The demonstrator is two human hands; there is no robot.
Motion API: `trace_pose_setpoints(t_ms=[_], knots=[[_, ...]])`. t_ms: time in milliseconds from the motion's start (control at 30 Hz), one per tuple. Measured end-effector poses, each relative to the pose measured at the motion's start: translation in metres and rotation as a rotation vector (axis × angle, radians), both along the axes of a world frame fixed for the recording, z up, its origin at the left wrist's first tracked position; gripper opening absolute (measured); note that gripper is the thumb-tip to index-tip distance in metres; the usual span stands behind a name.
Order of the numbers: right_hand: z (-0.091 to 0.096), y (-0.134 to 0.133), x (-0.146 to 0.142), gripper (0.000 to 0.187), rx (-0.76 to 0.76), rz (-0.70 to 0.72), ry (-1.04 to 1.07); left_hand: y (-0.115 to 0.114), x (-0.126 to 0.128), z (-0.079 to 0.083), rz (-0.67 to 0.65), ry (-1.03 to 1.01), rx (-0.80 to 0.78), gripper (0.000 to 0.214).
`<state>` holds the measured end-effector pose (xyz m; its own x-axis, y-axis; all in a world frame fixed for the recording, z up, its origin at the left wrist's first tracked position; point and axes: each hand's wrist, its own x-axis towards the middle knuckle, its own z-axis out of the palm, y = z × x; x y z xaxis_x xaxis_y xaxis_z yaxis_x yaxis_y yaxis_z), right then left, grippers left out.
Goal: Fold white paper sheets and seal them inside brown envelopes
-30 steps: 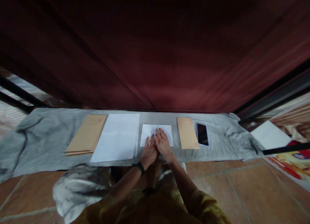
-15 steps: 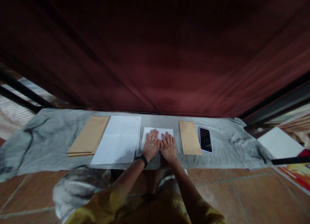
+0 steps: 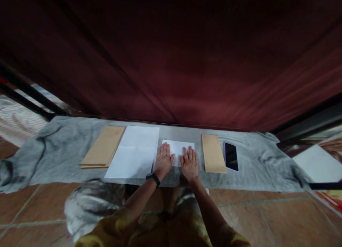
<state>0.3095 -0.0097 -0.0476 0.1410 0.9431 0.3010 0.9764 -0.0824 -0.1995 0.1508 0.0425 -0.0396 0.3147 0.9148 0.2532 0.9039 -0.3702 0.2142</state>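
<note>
A small white sheet of paper [image 3: 176,147], perhaps folded, lies flat in front of me on the grey cloth. My left hand [image 3: 163,162] rests open on its left part, fingers stretched away from me; a dark band circles that wrist. On the right part lies my right hand [image 3: 189,164], also open, with the fingers somewhat spread. Bare paper shows between the two hands. Left of them sits a larger stack of white paper [image 3: 136,150] with a crease across it. To the right is a single brown envelope [image 3: 213,153].
More brown envelopes [image 3: 103,147] are piled left of the white stack. A phone [image 3: 231,157] with a dark screen lies beside the right envelope. The grey cloth [image 3: 262,165] covers a narrow bench. Behind it hangs a dark red curtain [image 3: 171,68], with black metal bars at both sides.
My hands have moved apart across the small sheet, the left one leftward and the right one rightward, uncovering its middle. The view has shifted slightly.
</note>
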Motion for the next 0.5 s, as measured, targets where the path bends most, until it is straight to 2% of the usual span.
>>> trace_pose_setpoints(t_ms=[100,300,500], knots=[[0.001,0.0,0.0,0.055,-0.001,0.004,0.002,-0.012,0.002,0.002,-0.003,0.025,0.011,0.062],[0.003,-0.001,0.001,0.054,-0.053,0.002,-0.007,-0.04,0.001,0.002,-0.141,0.064,-0.003,0.054],[0.013,0.01,-0.006,0.054,-0.079,-0.001,-0.012,-0.043,-0.005,0.004,-0.181,0.055,-0.017,0.056]])
